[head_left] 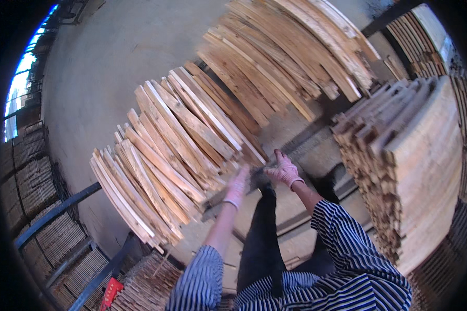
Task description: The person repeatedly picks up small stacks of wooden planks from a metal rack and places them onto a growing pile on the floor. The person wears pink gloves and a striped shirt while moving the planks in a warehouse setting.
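My left hand (236, 188), in a pale pink glove, is blurred beside the near ends of the wooden planks (176, 132). Its fingers look stretched out, and nothing shows in them. To its right, my right hand (285, 171) wears a similar glove with darker fingertips. Thumb and fingers stand apart there, with nothing visible between them. Both hands hover over a dark metal rail (301, 138) that runs slantwise under the plank ends. The planks lie side by side, uneven and partly overlapping.
More long planks (290, 46) lie at the far side. A tall stack of boards (428, 171) stands close on my right. Blue metal bars (62, 212) cross the lower left, near a red object (110, 293) and slatted wood piles (36, 181). Grey floor (119, 52) stretches beyond.
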A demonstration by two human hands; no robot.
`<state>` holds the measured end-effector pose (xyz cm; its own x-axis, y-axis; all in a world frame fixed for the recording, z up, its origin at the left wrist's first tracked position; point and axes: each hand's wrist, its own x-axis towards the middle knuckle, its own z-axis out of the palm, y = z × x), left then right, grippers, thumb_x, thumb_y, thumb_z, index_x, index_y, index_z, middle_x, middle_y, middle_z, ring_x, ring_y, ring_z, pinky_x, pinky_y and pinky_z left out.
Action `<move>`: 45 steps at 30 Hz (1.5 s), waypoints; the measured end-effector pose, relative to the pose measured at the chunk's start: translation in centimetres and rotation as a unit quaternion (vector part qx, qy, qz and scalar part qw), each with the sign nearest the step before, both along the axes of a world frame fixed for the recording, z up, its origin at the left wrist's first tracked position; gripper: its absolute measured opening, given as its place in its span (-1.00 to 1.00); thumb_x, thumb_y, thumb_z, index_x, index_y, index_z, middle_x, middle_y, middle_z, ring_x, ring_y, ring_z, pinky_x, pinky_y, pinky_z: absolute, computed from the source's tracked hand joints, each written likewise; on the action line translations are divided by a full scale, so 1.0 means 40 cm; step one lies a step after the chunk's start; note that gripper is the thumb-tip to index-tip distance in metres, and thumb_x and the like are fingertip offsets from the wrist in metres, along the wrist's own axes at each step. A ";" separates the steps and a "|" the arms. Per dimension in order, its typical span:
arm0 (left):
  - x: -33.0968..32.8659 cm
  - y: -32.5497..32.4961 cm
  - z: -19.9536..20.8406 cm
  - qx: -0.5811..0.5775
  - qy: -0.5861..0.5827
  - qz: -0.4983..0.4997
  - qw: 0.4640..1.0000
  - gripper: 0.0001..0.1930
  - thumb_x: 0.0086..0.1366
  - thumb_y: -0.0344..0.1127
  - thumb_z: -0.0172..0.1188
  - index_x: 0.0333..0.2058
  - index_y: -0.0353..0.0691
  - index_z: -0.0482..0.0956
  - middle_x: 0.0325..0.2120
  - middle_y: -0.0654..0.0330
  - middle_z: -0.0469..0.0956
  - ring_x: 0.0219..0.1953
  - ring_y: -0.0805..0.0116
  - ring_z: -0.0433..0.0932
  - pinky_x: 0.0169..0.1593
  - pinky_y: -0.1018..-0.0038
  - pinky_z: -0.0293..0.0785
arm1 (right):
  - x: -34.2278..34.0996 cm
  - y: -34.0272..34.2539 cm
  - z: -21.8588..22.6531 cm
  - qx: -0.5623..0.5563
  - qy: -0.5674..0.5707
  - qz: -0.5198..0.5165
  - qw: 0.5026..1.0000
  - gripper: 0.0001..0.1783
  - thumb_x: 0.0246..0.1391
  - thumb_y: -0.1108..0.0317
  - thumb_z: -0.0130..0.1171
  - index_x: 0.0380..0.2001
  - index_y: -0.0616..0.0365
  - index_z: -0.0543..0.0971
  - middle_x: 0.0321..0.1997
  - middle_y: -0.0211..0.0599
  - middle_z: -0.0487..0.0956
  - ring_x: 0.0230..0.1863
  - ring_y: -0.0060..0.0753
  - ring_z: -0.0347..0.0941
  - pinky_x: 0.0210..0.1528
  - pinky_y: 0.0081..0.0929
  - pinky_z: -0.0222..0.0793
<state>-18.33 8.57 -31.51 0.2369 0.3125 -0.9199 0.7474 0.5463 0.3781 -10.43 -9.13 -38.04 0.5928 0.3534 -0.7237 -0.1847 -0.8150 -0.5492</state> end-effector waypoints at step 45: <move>-0.240 0.063 0.127 -0.135 -0.239 0.222 0.935 -0.29 0.16 -0.04 0.45 0.17 -0.27 0.39 -0.03 0.03 0.54 -0.11 0.14 0.62 -0.06 0.23 0.67 | 0.320 0.370 -0.120 -0.107 -0.037 -0.011 0.993 0.03 -0.13 -0.26 0.36 0.28 0.19 0.32 0.28 0.24 0.45 0.29 0.19 0.40 0.30 -0.11 0.33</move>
